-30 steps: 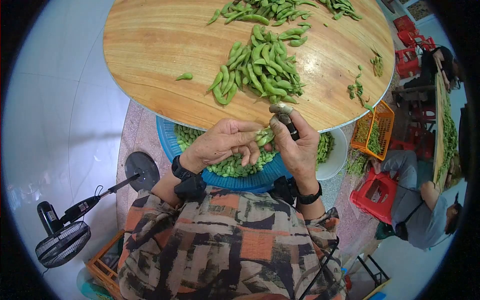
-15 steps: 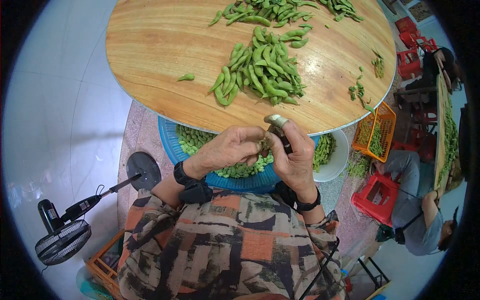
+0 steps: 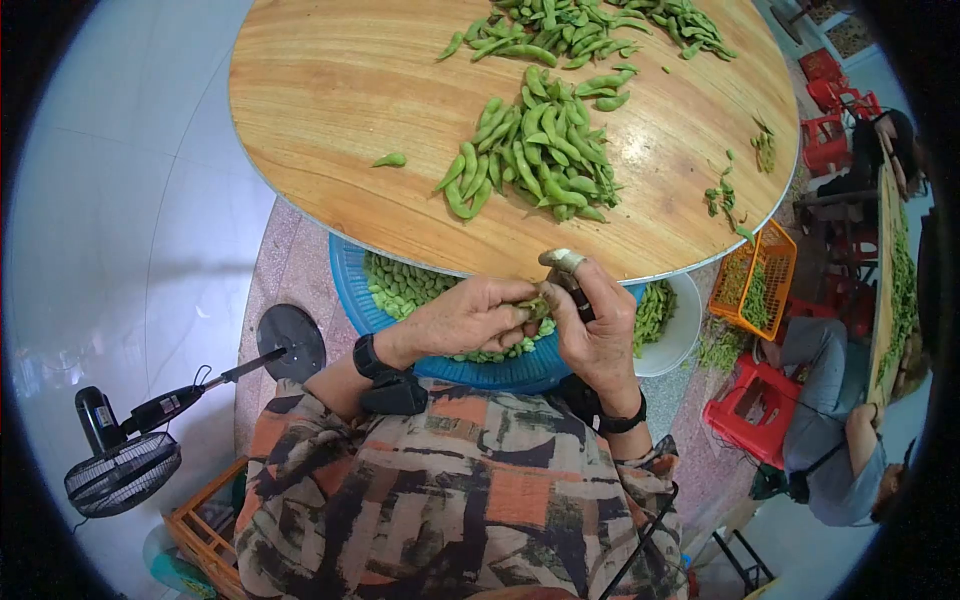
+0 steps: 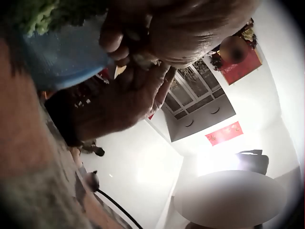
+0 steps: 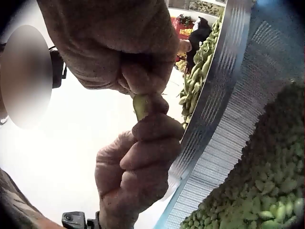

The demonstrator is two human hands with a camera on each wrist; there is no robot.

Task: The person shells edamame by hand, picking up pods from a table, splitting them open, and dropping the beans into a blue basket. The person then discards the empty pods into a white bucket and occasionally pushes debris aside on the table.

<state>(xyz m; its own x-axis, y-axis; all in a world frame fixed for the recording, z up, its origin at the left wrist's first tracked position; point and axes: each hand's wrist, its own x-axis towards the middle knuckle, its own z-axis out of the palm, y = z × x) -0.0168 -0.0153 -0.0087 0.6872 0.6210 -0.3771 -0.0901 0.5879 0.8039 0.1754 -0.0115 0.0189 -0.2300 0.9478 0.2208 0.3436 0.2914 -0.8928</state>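
As hands (image 3: pixel 462 318) (image 3: pixel 602 335) pinch pod (image 5: pixel 140 107), round, wood-grained tabletop (image 3: pixel 340 110)

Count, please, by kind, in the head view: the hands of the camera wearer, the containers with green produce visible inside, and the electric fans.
Wearer's hands: 2 (left hand, right hand)
Blue basket: 1
White tub: 1
Orange crate: 1
Black electric fan: 1
Total: 6

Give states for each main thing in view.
Pod, between hands; split or whole unclear
Left hand, gripping pod
Right hand, gripping same pod
Blue basket, holding shelled beans
White bucket, holding green pods
Orange crate, holding greenery
Table pods, mostly heaped
Fan, on or off unclear
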